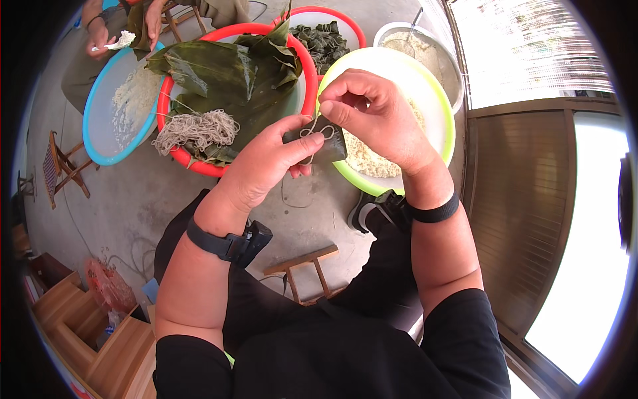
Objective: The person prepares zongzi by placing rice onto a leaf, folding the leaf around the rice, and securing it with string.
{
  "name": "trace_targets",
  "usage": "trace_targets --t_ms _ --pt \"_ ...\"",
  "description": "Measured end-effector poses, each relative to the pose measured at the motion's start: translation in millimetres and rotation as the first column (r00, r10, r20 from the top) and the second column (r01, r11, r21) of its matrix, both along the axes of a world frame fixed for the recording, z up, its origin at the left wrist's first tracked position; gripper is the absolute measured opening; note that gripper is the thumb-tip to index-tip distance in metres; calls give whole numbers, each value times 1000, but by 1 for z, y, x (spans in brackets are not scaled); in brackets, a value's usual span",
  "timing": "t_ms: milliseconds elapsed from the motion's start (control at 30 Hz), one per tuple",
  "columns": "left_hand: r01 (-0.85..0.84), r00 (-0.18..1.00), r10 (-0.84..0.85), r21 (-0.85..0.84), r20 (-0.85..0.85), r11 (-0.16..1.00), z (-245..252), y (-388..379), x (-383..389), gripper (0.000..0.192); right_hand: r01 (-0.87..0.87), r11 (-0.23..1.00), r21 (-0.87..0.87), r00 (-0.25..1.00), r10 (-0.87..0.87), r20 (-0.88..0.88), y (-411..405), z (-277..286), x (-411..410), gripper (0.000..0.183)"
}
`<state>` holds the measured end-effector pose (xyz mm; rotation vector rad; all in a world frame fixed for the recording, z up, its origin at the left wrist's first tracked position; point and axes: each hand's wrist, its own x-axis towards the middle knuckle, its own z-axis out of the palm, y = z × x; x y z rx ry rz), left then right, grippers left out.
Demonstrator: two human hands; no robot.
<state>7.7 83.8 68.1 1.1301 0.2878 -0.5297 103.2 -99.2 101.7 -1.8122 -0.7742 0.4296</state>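
My left hand (273,158) holds a leaf-wrapped rice dumpling (333,147), its thumb pressing on the top. A loop of pale string (327,131) lies over the dark green wrapper. Just above, my right hand (371,112) pinches the string between thumb and forefinger and draws it upward. Behind my left hand stands a red-rimmed basin (312,75) with broad wet leaves (214,67) in it. A tangled bundle of string (202,130) rests over its near left edge. Under my right hand is a yellow-green-rimmed basin (446,142) holding grains of rice (371,157).
A second red-rimmed basin (358,31) holds several tied dumplings (321,45). Beside it, a metal basin (456,95) contains rice and a strainer (401,46). At left, another person's hand (98,40) holds a spoonful of rice over a blue-rimmed basin (89,134). A wooden stool (309,272) stands between my legs.
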Motion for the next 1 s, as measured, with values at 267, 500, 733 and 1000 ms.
trace_targets --t_ms 267,500,733,1000 --pt "33 999 -31 62 -37 997 1 -2 1 58 144 982 -120 990 -141 33 7 5 -11 8" --pt "141 990 -140 25 -22 990 0 1 -2 49 91 995 33 989 -86 -118 1 -8 0 4" --pt "-144 990 143 -29 -7 989 -1 2 -1 49 113 990 -89 981 -98 165 3 8 -10 10" --pt "-152 988 151 -23 -14 988 -4 5 1 51 231 959 -163 920 -160 358 17 -1 -19 10"
